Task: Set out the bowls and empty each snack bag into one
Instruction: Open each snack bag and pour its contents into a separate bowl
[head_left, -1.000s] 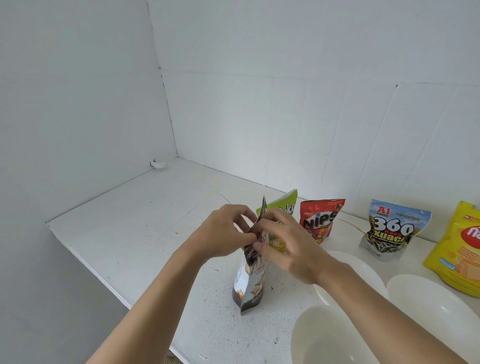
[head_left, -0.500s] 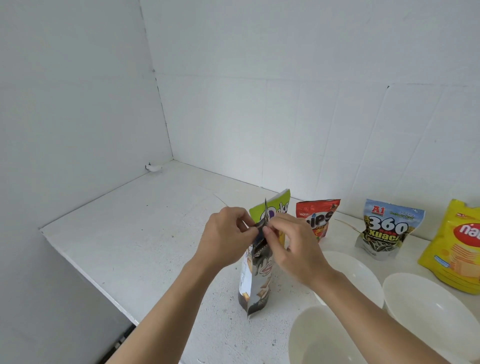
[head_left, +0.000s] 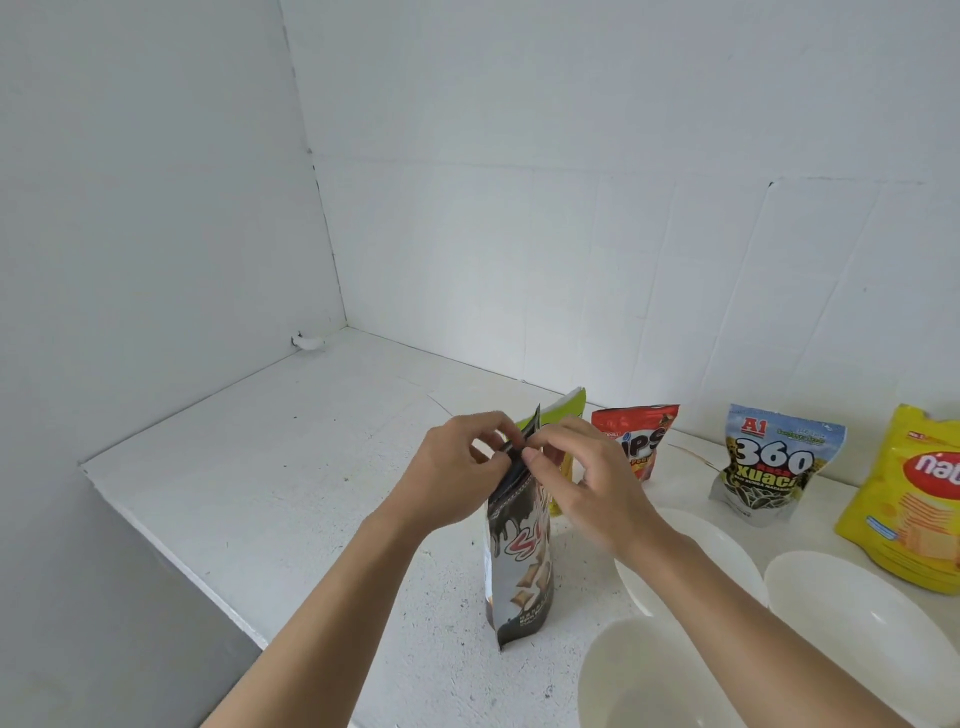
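A black-and-white snack bag (head_left: 519, 566) stands upright on the white counter (head_left: 291, 467). My left hand (head_left: 457, 467) pinches its top edge from the left and my right hand (head_left: 587, 473) pinches it from the right. Three white bowls lie to the right: one in front (head_left: 644, 675), one behind my right forearm (head_left: 717, 556) and one farther right (head_left: 857, 618). Behind stand a green bag (head_left: 569, 410), mostly hidden, a red bag (head_left: 641, 441), a blue-topped "360" bag (head_left: 769, 462) and a yellow bag (head_left: 914, 499).
White tiled walls close the counter at the back and left, meeting in a corner (head_left: 343, 322). The counter's front-left edge (head_left: 171, 551) drops off. A small white lump (head_left: 309, 342) lies by the left wall.
Both hands stay pinched on the bag's top; the fingers have shifted slightly along the seal. The bag stands more upright and the view has moved a little.
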